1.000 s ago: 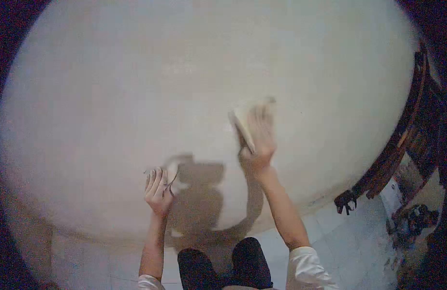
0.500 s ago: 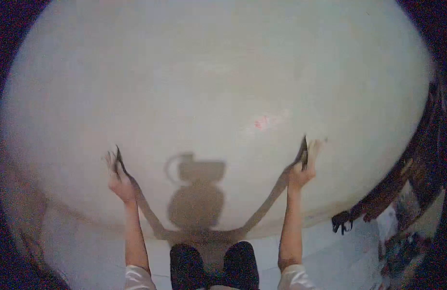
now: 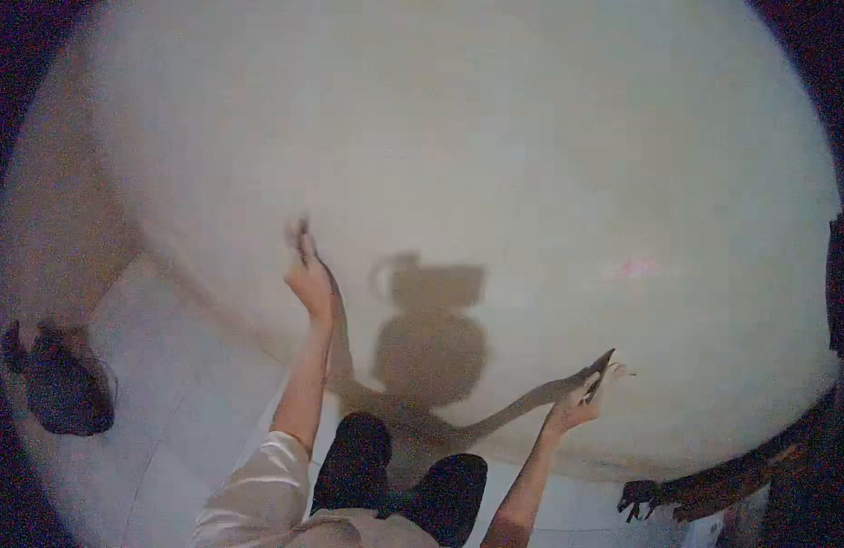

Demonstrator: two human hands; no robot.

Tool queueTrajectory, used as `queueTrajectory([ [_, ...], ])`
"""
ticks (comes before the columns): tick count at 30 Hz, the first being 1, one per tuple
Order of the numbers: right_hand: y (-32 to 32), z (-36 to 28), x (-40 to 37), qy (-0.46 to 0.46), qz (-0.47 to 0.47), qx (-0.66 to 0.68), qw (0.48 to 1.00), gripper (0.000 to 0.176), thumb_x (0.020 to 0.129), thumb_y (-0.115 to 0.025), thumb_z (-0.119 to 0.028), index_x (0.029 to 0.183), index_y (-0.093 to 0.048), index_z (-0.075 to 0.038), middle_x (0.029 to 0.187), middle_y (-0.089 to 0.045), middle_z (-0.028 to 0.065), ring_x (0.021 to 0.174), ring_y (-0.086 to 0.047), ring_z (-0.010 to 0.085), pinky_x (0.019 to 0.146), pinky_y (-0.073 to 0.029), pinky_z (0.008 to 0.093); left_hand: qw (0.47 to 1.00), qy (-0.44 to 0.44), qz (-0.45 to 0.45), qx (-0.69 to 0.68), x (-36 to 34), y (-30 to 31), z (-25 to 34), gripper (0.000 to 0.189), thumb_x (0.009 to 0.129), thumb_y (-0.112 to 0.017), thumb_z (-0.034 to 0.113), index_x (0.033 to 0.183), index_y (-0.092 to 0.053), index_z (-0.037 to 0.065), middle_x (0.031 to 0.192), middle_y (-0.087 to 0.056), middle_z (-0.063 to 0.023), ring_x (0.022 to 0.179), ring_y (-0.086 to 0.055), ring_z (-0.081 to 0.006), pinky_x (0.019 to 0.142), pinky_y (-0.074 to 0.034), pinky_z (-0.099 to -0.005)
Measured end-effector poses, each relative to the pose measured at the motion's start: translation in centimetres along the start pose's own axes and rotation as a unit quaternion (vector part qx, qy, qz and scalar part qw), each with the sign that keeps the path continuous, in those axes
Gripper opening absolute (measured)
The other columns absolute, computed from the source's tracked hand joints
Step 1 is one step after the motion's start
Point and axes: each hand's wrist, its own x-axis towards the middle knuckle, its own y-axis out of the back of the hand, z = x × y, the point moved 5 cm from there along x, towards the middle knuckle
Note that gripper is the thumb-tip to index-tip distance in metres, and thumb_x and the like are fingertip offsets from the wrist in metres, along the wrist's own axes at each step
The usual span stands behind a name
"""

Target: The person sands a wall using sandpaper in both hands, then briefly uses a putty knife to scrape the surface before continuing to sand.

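Wall ahead; floor along its foot. Side wall meets it at left. Shadow on the wall, between left hand and right hand; right hand lower in view. Knees below shadow, between arms. Bundle, too murky to name, far left, on floor. Clutter lower right, beyond right hand.

Two grips, two knees
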Motion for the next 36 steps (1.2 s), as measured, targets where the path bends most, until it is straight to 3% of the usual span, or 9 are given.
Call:
queueTrajectory([
  [1, -1.2, -1.2, -2.0, -0.004, -0.007, 0.000, 1.000, 0.041, 0.099, -0.048, -0.010, 0.135, -0.047, 0.010, 0.147, -0.041, 0.0234, 0.139, -0.038, 0.0287, 0.113, -0.030, 0.0385, 0.968, 0.218, 0.098, -0.077, 0.1, 2.4, -3.8, 0.032, 0.100, -0.047, 0.013, 0.128, -0.061, 0.006, 0.126, -0.065, -0.0124, 0.119, -0.059, -0.0282, 0.101, -0.043, -0.0365],
  [4, -1.5, -0.4, -2.9, -0.060, 0.011, 0.019, 0.998, 0.043, 0.100, -0.049, -0.014, 0.135, -0.047, 0.010, 0.142, -0.047, 0.0240, 0.128, -0.051, 0.0292, 0.105, -0.040, 0.0386, 0.963, 0.243, 0.118, -0.026, -3.2, 0.3, -1.1, 0.035, 0.097, -0.049, 0.006, 0.130, -0.060, 0.007, 0.125, -0.065, -0.0138, 0.120, -0.059, -0.0318, 0.102, -0.042, -0.0367],
  [11, 8.0, 12.0, 0.6, -0.179, -0.073, 0.006, 0.981, 0.045, 0.101, -0.050, -0.022, 0.134, -0.049, 0.009, 0.132, -0.056, 0.0248, 0.114, -0.060, 0.0310, 0.092, -0.047, 0.0378, 0.937, -0.217, -0.272, 0.004, -22.0, -8.5, 7.3, 0.029, 0.086, -0.058, 0.004, 0.115, -0.066, 0.003, 0.117, -0.067, -0.0169, 0.117, -0.061, -0.0311, 0.103, -0.043, -0.0388],
  [18, 12.1, 18.9, 8.0, -0.121, -0.058, 0.023, 0.991, 0.044, 0.101, -0.048, -0.015, 0.137, -0.045, 0.009, 0.148, -0.039, 0.0226, 0.139, -0.038, 0.0305, 0.112, -0.030, 0.0356, 0.949, 0.279, 0.096, 0.114, -24.3, -12.6, 10.6, 0.043, 0.099, -0.052, 0.033, 0.100, -0.070, -0.006, 0.083, -0.070, -0.0223, 0.075, -0.062, -0.0271, 0.076, -0.049, -0.0379],
  [24, 8.4, 14.6, 4.5, -0.100, -0.065, 0.009, 0.993, 0.041, 0.100, -0.050, -0.014, 0.134, -0.050, 0.008, 0.141, -0.048, 0.0234, 0.130, -0.049, 0.0329, 0.106, -0.037, 0.0386, 0.973, -0.198, -0.118, 0.007, -23.0, -14.4, 18.5, 0.050, 0.082, -0.050, -0.007, 0.129, -0.061, 0.005, 0.129, -0.061, -0.0180, 0.124, -0.055, -0.0364, 0.102, -0.044, -0.0417],
  [28, 5.6, 13.9, 1.8, -0.091, -0.047, -0.013, 0.995, 0.038, 0.099, -0.052, -0.015, 0.129, -0.055, 0.009, 0.132, -0.057, 0.0241, 0.119, -0.057, 0.0341, 0.102, -0.040, 0.0380, 0.947, -0.261, -0.172, 0.078, -16.6, -11.5, 10.6, 0.043, 0.089, -0.050, -0.001, 0.130, -0.060, 0.006, 0.135, -0.057, -0.0138, 0.132, -0.045, -0.0321, 0.106, -0.042, -0.0430],
  [32, 4.3, 16.9, 2.2, -0.248, -0.090, 0.019, 0.964, 0.041, 0.100, -0.053, -0.018, 0.129, -0.054, 0.011, 0.134, -0.055, 0.0241, 0.122, -0.055, 0.0330, 0.104, -0.040, 0.0373, 0.990, 0.003, 0.074, 0.117, -8.7, -10.9, 3.6, 0.034, 0.100, -0.048, 0.022, 0.112, -0.068, -0.003, 0.088, -0.072, -0.0125, 0.077, -0.064, -0.0207, 0.072, -0.050, -0.0319],
  [35, 3.6, 14.1, 2.5, -0.011, -0.002, -0.019, 1.000, 0.043, 0.100, -0.052, -0.019, 0.130, -0.051, 0.012, 0.136, -0.053, 0.0246, 0.124, -0.054, 0.0330, 0.105, -0.039, 0.0378, 0.957, 0.279, 0.021, 0.069, -5.3, -10.9, 7.8, 0.030, 0.100, -0.047, 0.010, 0.118, -0.062, -0.007, 0.123, -0.064, -0.0216, 0.120, -0.059, -0.0283, 0.102, -0.041, -0.0336],
  [36, 3.3, 14.1, 2.2, -0.010, -0.001, -0.019, 1.000, 0.043, 0.100, -0.052, -0.019, 0.130, -0.051, 0.012, 0.136, -0.053, 0.0246, 0.124, -0.054, 0.0330, 0.105, -0.039, 0.0378, 0.984, 0.164, 0.069, -0.019, -5.9, -12.0, 8.4, 0.027, 0.096, -0.049, 0.004, 0.118, -0.063, -0.005, 0.125, -0.061, -0.0239, 0.124, -0.056, -0.0293, 0.103, -0.042, -0.0364],
])
